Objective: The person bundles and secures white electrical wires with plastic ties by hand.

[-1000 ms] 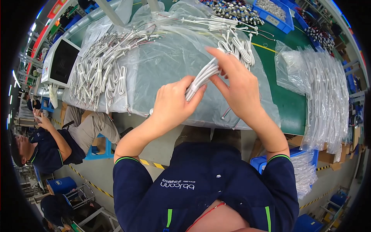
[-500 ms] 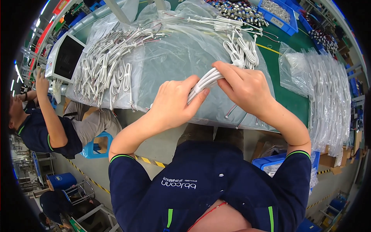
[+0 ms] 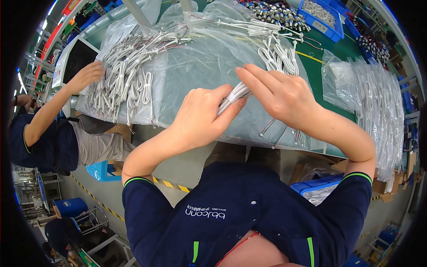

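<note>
A coiled bundle of white cable (image 3: 236, 94) is held up over the plastic-covered table edge, in front of my chest. My left hand (image 3: 200, 113) is closed round its near left end, thumb and forefinger pinching it at a white band. My right hand (image 3: 282, 94) is closed over the bundle's other end, fingers together and hiding that end. Thin wire ends with small connectors (image 3: 275, 146) hang over the table beneath my right hand. Just beyond that hand lie more white cable bundles (image 3: 284, 58).
A large pile of white cables (image 3: 126, 71) covers the left of the table. A co-worker's hand (image 3: 86, 75) is at its left edge. Bagged cables (image 3: 378, 111) lie at the right. A blue bin (image 3: 324, 26) and metal parts (image 3: 278, 15) stand at the back.
My right hand has shifted slightly right and its fingers now cover more of the bundle's far end. The co-worker's raised hand has come down toward the cable pile.
</note>
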The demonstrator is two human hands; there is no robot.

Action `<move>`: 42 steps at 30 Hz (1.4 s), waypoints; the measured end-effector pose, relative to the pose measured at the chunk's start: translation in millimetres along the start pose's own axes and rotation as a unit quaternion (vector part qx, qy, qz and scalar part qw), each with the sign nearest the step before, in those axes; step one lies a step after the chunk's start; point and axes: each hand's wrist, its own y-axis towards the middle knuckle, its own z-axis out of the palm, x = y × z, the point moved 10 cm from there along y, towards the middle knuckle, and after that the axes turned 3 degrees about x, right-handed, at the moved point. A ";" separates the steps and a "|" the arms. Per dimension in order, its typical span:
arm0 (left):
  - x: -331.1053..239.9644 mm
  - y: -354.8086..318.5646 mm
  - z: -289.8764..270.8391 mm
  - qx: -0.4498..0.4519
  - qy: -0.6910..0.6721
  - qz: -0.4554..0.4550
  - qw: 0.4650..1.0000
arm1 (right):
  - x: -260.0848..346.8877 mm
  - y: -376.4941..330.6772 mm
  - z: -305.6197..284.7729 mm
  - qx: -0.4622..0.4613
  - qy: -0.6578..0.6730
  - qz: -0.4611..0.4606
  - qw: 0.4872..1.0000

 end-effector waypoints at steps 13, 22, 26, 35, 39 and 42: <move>8.2 2.6 13.6 0.045 -0.022 -0.013 0.999 | -36.4 -14.6 20.0 0.057 0.246 0.192 0.948; 27.3 0.4 25.3 0.068 -0.200 -0.126 0.969 | -50.1 -31.1 54.0 0.082 0.644 0.376 0.661; 26.0 -4.4 24.6 0.086 -0.211 -0.080 0.970 | -51.1 -32.6 47.9 0.102 0.602 0.341 0.715; 0.7 -15.7 27.2 0.171 -0.235 0.082 0.953 | 9.2 -36.3 53.3 0.352 0.797 0.266 0.412; -3.8 -18.7 26.7 0.227 -0.184 0.084 0.953 | 21.0 -33.1 47.9 0.378 0.782 0.259 0.423; -4.3 -22.1 29.5 0.241 -0.188 0.098 0.947 | 19.4 -32.5 49.8 0.357 0.778 0.268 0.441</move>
